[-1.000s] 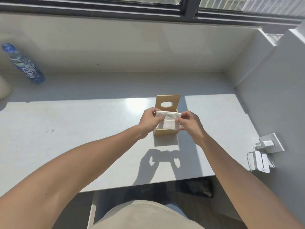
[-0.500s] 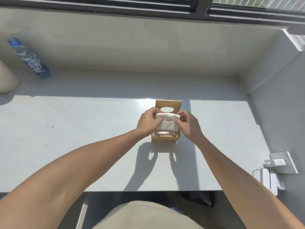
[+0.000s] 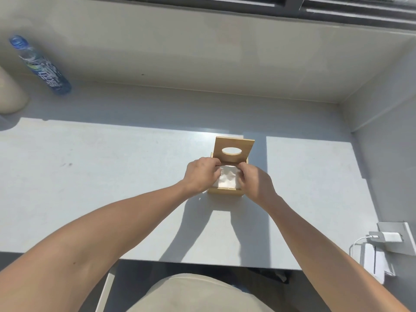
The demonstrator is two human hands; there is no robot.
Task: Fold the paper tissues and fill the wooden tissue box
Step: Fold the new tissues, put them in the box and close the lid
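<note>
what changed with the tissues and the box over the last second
The folded tissues, held above the wooden tissue box a second ago, have gone down into it. The left hand and right hand came down with them and now press them in at both sides. The lid stays propped open; the bottle and the charger at the wall are unmoved.

White folded tissues lie inside open wooden box.

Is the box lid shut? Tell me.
No, the lid stands raised at the back of the box, with both hands pressing tissues inside.
</note>
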